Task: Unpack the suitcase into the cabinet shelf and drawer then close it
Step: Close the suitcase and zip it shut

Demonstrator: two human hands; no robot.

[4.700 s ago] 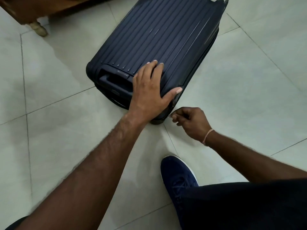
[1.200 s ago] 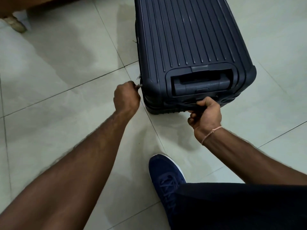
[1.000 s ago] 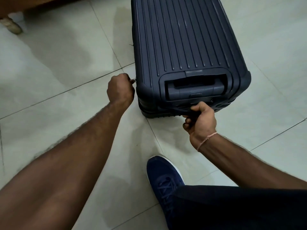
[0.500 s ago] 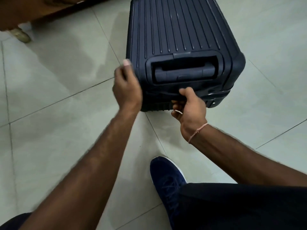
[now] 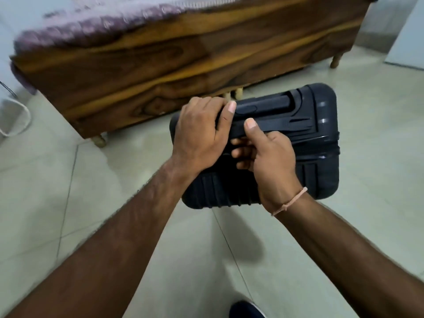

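Head cam: dark ribbed suitcase (image 5: 316, 143) upright near bed frame (image 5: 160, 72), my left hand (image 5: 202, 134) and right hand (image 5: 268, 161) both clamped round its top.

Soft even light — motion blur throughout, faint glare on floor (image 5: 344, 237).

You're in a bedroom of a home. Right in front of you stands a wooden bed frame (image 5: 183, 63) with strong dark-and-honey grain, raised on short turned legs (image 5: 336, 60), and a purple, textured bedspread (image 5: 96, 26) hangs over its top edge. Under you is a floor of large, pale glossy tiles (image 5: 68, 203) with thin grout lines, the kind laid in living quarters. A pale wall (image 5: 394, 21) closes the room at the far right, and a white cord (image 5: 18, 120) trails on the floor at the left edge.
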